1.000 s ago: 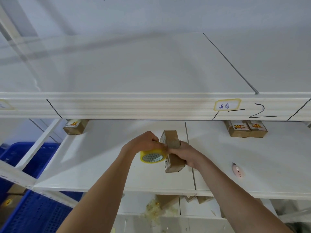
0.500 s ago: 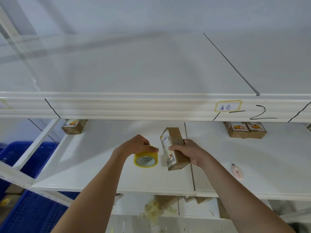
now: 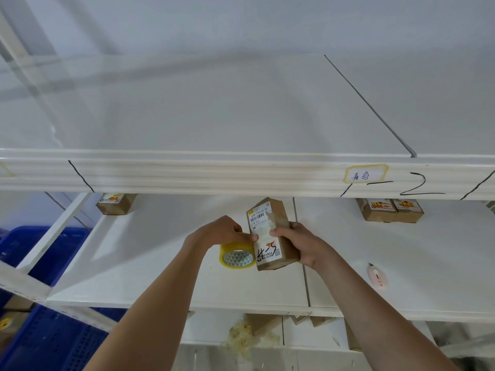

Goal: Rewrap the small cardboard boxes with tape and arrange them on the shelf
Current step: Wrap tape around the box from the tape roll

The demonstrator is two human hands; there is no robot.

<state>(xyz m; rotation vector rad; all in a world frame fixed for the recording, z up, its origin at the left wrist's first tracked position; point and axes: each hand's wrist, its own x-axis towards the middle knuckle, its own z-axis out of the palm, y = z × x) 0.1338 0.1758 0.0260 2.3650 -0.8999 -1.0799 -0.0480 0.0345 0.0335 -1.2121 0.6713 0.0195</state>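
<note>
Nearest the camera, 2 bare forearms reach up and forward over the front edge of the middle shelf [image 3: 160, 290]. The right hand [image 3: 300, 243] grips a small cardboard box [image 3: 270, 234] from its right side, fingers curled round the brown side and the thumb pressed on the white label face; the box stands on end, tilted slightly left, held above the shelf board and not resting on it. The label carries a barcode near the top and black handwriting near the bottom. The left hand [image 3: 217, 232] holds a roll of yellowish clear tape [image 3: 237, 255] from above, fingers curled over the roll, with a fingertip touching the left edge of the box's label; the roll hangs just beside the box's lower left and its patterned core faces the camera. On the shelf board to the right lies a small pink cutter [image 3: 377, 277], well apart from the hands. Farther back on the same shelf, 1 brown box [image 3: 116, 204] sits at the far left, and 2 boxes [image 3: 389, 210] sit touching side by side at the far right. Above them runs the front rail of the upper shelf [image 3: 187, 175], bearing a handwritten label sticker [image 3: 365, 174] and a marker-drawn "2". Below left, a blue plastic crate [image 3: 48, 341] shows through the frame.
</note>
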